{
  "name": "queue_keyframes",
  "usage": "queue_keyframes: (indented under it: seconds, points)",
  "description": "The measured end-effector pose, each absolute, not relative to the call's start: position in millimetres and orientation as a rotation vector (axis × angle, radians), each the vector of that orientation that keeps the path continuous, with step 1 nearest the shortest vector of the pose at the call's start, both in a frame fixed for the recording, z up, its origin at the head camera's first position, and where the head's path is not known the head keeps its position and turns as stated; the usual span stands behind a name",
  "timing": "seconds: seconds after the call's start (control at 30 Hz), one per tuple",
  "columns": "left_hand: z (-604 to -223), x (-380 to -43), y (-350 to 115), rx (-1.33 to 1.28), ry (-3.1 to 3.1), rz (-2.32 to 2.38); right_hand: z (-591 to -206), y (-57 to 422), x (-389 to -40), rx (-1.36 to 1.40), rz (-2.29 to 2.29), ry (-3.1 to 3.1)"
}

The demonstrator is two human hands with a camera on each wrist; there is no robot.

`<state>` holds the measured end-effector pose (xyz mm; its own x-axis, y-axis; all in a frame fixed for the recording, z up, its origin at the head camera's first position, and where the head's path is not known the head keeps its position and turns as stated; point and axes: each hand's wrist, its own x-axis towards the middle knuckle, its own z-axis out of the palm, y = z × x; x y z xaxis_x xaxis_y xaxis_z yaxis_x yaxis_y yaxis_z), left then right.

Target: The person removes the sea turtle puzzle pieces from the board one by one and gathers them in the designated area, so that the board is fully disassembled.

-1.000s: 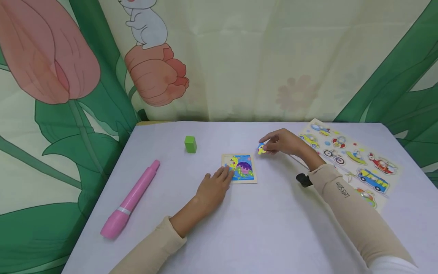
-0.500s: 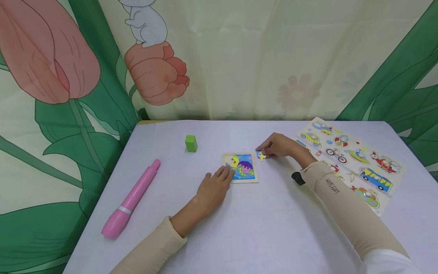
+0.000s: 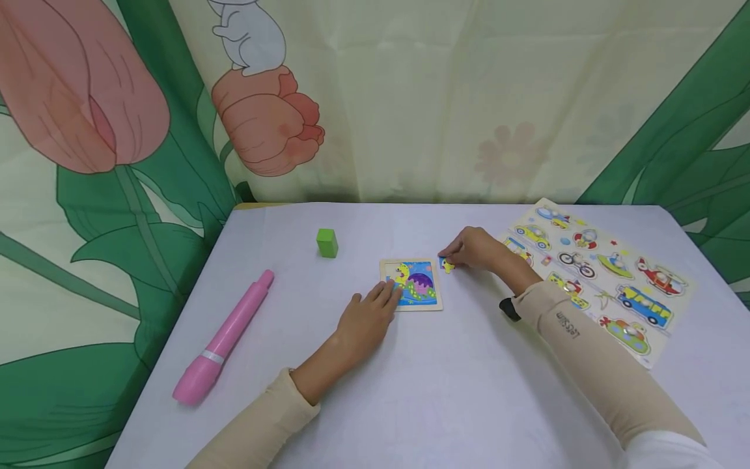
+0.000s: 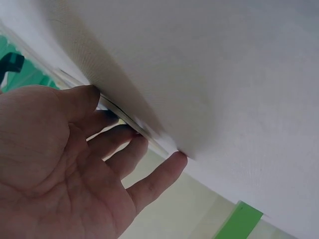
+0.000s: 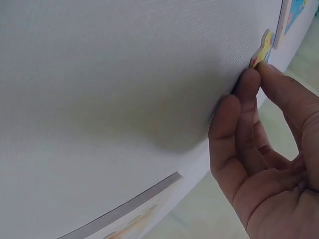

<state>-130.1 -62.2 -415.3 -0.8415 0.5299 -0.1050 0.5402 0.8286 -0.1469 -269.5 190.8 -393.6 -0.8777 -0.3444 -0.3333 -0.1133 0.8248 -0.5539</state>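
Note:
A small square jigsaw puzzle (image 3: pixel 418 284) in a wooden frame shows a yellow dinosaur with a purple eggshell. My left hand (image 3: pixel 364 320) rests on its lower left part, fingers extended over the picture; in the left wrist view the fingertips lie along the thin frame edge (image 4: pixel 119 110). Just right of the puzzle, my right hand (image 3: pixel 477 249) pinches a small blue and yellow puzzle piece (image 3: pixel 446 265) between thumb and fingers. In the right wrist view the puzzle piece (image 5: pixel 264 49) is low against the white tabletop, apart from the puzzle frame (image 5: pixel 284 22).
A green block (image 3: pixel 327 243) stands behind and left of the puzzle. On the left lies a pink microphone-shaped wand (image 3: pixel 224 342). A large vehicle puzzle board (image 3: pixel 609 270) lies at the right, partly behind my right arm. A patterned curtain (image 3: pixel 422 117) hangs behind the table.
My right hand has brought the puzzle piece down to the tabletop beside the puzzle, turning it flatter, and has stayed nearly still since. The left hand has kept its place.

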Motion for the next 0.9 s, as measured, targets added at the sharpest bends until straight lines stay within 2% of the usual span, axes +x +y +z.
queue_keyframes:
  seconds: [0.3,0.6,0.9]
  points:
    - [-416.1,-129.6,-61.8,0.857,2.944,-0.238,-390.8,185.6,-264.4,-0.459,-0.717,2.661]
    - [-412.8,-134.4,-59.9,0.839,2.901,-0.211,-393.6,152.8,-262.1,-0.885,-0.724,2.589]
    - [-410.5,-138.8,-49.3,0.846,2.974,-0.246,-403.3,134.1,-259.7,-0.947,-0.759,2.530]
